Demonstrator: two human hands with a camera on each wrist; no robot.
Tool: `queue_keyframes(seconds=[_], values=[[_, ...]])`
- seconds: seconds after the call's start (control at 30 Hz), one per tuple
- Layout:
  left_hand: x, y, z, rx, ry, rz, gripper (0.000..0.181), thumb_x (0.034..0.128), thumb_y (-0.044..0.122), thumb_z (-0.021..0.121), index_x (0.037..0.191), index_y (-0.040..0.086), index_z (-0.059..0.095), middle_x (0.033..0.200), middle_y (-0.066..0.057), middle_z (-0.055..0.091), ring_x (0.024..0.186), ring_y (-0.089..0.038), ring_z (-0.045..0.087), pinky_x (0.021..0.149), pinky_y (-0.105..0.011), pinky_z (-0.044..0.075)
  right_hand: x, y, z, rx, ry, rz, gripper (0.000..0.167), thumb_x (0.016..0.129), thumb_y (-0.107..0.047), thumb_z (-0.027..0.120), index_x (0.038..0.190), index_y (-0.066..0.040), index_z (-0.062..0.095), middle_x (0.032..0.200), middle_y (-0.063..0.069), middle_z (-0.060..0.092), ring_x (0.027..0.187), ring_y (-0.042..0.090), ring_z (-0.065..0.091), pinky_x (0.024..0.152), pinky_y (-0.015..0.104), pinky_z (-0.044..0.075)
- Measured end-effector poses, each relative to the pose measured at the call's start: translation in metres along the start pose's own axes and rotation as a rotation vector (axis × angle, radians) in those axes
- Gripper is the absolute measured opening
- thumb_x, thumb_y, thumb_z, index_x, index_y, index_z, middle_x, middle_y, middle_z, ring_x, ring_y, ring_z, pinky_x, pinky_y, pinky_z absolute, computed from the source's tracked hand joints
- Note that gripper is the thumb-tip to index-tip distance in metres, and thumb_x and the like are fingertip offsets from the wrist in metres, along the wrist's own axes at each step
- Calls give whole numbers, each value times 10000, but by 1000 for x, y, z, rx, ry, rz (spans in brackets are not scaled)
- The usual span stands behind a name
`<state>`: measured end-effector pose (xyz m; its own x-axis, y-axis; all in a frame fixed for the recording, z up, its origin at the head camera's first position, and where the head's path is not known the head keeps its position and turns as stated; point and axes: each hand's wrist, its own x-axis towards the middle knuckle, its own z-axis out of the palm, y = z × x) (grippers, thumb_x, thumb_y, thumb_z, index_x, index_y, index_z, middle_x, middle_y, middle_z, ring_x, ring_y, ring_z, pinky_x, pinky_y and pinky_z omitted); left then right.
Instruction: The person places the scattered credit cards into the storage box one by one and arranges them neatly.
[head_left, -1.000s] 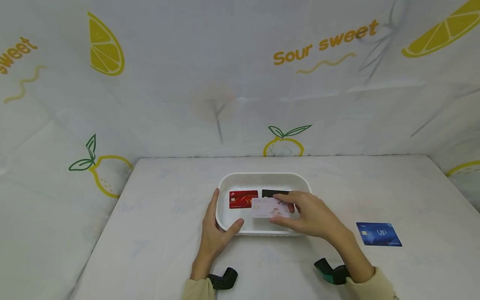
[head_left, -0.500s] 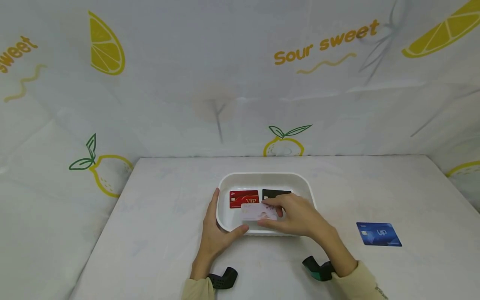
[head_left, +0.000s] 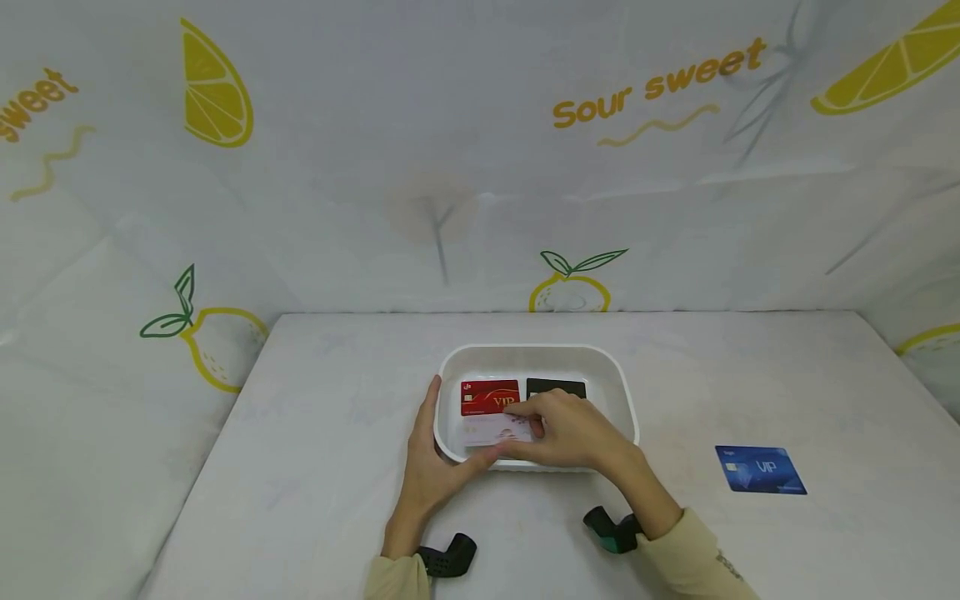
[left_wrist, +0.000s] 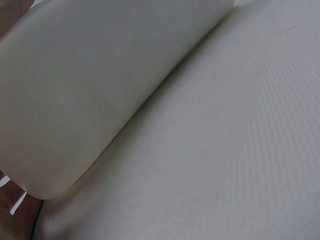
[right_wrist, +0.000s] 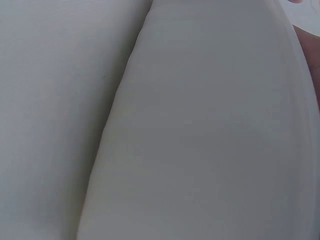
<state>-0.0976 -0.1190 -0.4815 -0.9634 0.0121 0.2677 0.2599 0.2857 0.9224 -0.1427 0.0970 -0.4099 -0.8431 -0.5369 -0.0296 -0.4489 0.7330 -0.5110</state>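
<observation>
A white tray [head_left: 615,392] holds a red card [head_left: 480,397] at left and a black card [head_left: 557,387] beside it, partly covered by the right hand. Just below the red card, a pale pink card [head_left: 491,429] is pinched at its right end by the right hand [head_left: 573,433]. The left hand [head_left: 435,475] grips the tray's left side, fingers outside the wall and thumb at the front rim, close to the right thumb. In the wrist views the tray's outer wall [left_wrist: 90,90] [right_wrist: 200,120] fills much of the picture.
A blue card [head_left: 761,470] lies on the white-covered table [head_left: 300,433] to the right of the tray. Black wrist devices [head_left: 450,557] show at both wrists. A cloth backdrop [head_left: 337,167] with lemon prints stands behind the table.
The right hand has carried the pink card left and toward the tray's front, from near the black card to below the red one. The left thumb has shifted right along the front rim.
</observation>
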Motion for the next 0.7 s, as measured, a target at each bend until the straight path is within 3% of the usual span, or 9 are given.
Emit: queue_keyframes(seconds=[0.23,0.7], values=[[0,1,0,5,-1,-18,1178,717,301,904,1645,172,190,1607,-129,424,1423,-288,488,1130,-472,474,6,3,2,43,-46,-21,537,839,-575,760,1181,-161,781,583,-134,432,579,12,399,510,193,285],[0,1,0,1,3,-35,1189,703,284,912,1645,180,196,1629,-117,399,1456,-295,453,1155,-494,440,10,8,7,77,-103,-7,601,826,-559,781,1189,-80,770,590,-114,458,556,17,404,502,186,282]])
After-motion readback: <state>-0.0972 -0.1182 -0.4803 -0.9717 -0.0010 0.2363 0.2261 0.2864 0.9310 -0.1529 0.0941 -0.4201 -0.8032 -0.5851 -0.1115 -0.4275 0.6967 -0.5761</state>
